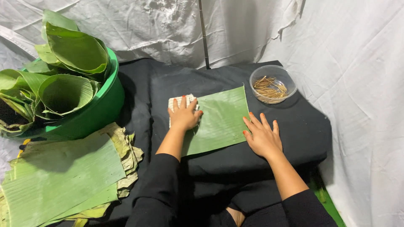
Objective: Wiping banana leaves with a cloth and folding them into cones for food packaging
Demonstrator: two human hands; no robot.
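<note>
A flat rectangular piece of green banana leaf (221,120) lies on a black cloth-covered surface (303,130) in front of me. My left hand (184,115) presses a small white cloth pad (179,101) against the leaf's left edge, fingers curled over it. At the leaf's right edge my right hand (263,136) rests flat with its fingers spread, its thumb touching the leaf and nothing held.
A clear bowl (272,84) of thin brown sticks stands behind the leaf at the right. A green tub (101,105) full of rolled banana leaves sits at the left, with a stack of flat cut leaves (63,176) below it. White sheets hang all around.
</note>
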